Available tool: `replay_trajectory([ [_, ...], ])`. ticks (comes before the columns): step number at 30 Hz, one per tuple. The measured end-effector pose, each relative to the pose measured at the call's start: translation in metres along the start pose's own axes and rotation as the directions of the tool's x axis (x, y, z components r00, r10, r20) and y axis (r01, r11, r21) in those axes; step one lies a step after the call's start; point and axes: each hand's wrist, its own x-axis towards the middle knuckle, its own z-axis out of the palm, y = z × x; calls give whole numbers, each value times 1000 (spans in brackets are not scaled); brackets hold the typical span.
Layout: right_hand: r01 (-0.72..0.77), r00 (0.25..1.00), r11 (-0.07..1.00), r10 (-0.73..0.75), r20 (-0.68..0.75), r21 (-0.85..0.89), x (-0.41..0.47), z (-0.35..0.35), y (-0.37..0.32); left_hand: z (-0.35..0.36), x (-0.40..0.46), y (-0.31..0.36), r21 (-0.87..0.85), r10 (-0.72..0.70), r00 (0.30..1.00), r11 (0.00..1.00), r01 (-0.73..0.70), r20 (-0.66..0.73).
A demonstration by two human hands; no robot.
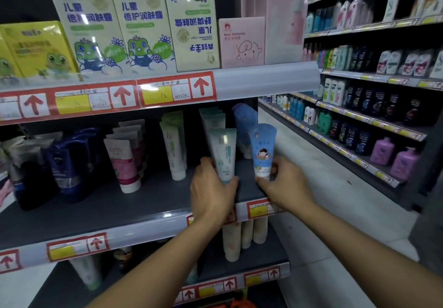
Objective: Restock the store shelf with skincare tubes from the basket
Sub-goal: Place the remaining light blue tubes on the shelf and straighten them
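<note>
My left hand (212, 187) grips the lower end of a teal and white tube (223, 152), held upright over the middle shelf (96, 214). Just to its right, my right hand (284, 183) holds a blue tube with a cartoon child (262, 150) by its white cap end, also upright. Both tubes stand in front of matching rows: teal tubes (212, 118) and blue tubes (244, 120) at the back right of that shelf. An orange bit of what may be the basket (242, 304) shows at the bottom edge.
Further left on the middle shelf stand white-green tubes (173, 144), pink-white tubes (124, 161) and dark blue tubes (69, 161). Boxed creams (141, 20) fill the shelf above. Beige tubes (236, 238) hang below. An aisle floor (323, 187) and bottle shelves (374, 106) lie right.
</note>
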Motion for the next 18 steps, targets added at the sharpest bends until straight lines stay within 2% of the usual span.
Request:
replay_trajectory([
  [5, -38, 996, 997, 43, 74, -62, 23, 4, -3, -1, 21, 4, 93, -108, 991, 991, 101, 74],
  [12, -56, 987, 986, 78, 140, -160, 51, 11, -9, 5, 40, 2, 167, -155, 985, 976, 142, 70],
  [18, -92, 975, 983, 121, 187, -157, 66, 19, -9, 8, 52, 0, 194, -167, 982, 970, 148, 85],
])
